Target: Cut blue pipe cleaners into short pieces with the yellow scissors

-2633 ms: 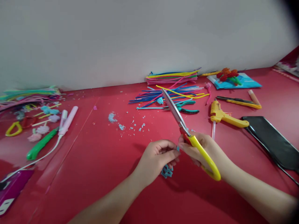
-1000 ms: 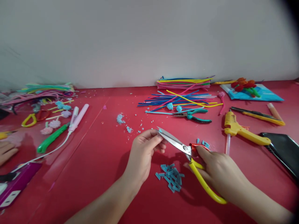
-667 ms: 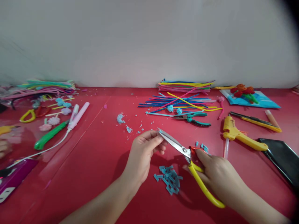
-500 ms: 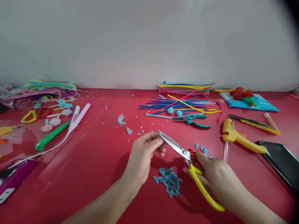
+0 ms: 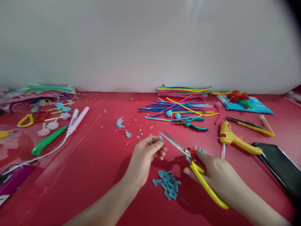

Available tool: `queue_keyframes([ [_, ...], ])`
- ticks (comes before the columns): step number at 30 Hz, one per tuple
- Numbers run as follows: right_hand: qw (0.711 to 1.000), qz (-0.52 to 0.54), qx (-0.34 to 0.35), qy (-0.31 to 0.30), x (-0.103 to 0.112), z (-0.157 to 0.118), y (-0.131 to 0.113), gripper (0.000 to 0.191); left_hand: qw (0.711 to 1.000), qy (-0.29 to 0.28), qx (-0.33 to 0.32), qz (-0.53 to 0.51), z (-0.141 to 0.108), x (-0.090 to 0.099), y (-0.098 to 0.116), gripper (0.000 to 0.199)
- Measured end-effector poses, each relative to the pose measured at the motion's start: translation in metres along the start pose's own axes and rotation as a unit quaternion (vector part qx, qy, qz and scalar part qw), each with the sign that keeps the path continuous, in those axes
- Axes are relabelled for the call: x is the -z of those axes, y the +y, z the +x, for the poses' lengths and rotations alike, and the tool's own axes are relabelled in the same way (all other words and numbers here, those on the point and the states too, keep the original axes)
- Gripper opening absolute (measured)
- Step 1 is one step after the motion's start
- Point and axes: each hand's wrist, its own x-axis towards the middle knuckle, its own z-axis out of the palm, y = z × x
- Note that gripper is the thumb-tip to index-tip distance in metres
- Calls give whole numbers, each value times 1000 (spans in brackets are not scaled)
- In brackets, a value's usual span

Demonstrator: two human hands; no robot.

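From my seat I count two hands; the left hand (image 5: 144,157) pinches one blue bit (image 5: 161,138); the right hand (image 5: 216,171) grips one pair of scissors (image 5: 208,189), blades parted near that bit; one pile (image 5: 168,186) lies below, too overlapped to count; beyond sit two balls (image 5: 169,113), one pair of pliers (image 5: 191,123).

big plain wall (image 5: 117,47) behind everything, kinda greyish white, with some faint dark scuffs (image 5: 22,55) over on the left. there's a pale streak of light (image 5: 194,6) up near the top, a bit right of centre. wall comes down to the back of a red tabletop (image 5: 98,175), slightly shiny, with a thin seam (image 5: 82,138) running diagonally across its left part.
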Motion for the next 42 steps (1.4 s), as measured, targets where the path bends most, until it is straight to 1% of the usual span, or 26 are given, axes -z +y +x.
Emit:
queue_keyframes([
  [3,999,37,-27,-11,4,1,-1,21,1000,-17,20,6,-1,-2,-4,10],
  [4,997,66,-32,-15,4,1,-2,20,999,-26,29,10,-1,-3,-5,11],
  [6,987,157,-33,-18,4,1,-4,20,997,-52,51,22,-3,-6,-7,11],
  [8,961,276,-33,-12,4,0,-8,20,992,-89,77,44,-5,-10,-8,12],
  [11,902,430,-52,-1,2,0,-15,20,981,-131,114,84,-8,-16,-10,13],
  [12,893,447,-56,-6,2,0,-17,20,978,-137,121,99,-10,-18,-10,13],
  [13,890,452,-55,-9,1,1,-18,22,975,-142,126,115,-11,-20,-10,14],
  [15,902,428,-54,13,-1,3,-17,22,969,-149,126,153,-12,-22,-11,15],
  [17,914,396,-70,52,-2,7,-15,22,964,-147,119,188,-13,-22,-11,15],
  [18,914,389,-86,78,-2,9,-14,23,962,-143,115,201,-13,-22,-11,14],
  [20,904,401,-118,86,-1,11,-13,21,963,-131,106,209,-13,-22,-10,14],
  [22,886,441,-133,41,3,11,-15,16,966,-126,99,204,-13,-21,-9,14],
  [24,871,477,-119,-20,9,9,-18,14,966,-128,100,199,-12,-22,-9,15],
  [25,867,485,-105,-40,12,7,-21,12,966,-131,104,199,-12,-22,-9,16],
  [27,868,486,-82,-57,16,4,-25,9,963,-136,115,203,-13,-23,-10,16],
  [29,873,479,-78,-52,18,2,-28,8,960,-140,119,210,-13,-24,-11,16],
  [32,882,463,-81,-28,14,1,-29,5,964,-122,86,222,-15,-26,-13,13],
  [35,899,432,-79,-16,7,2,-28,7,967,-97,51,231,-16,-27,-15,10],
  [37,909,411,-69,-12,3,3,-26,9,967,-96,50,230,-17,-27,-16,7],
  [39,921,387,-47,2,3,2,-22,13,969,-94,51,221,-16,-26,-15,5],
  [42,950,312,-23,23,7,1,-16,22,981,-56,34,182,-12,-22,-11,7],
])
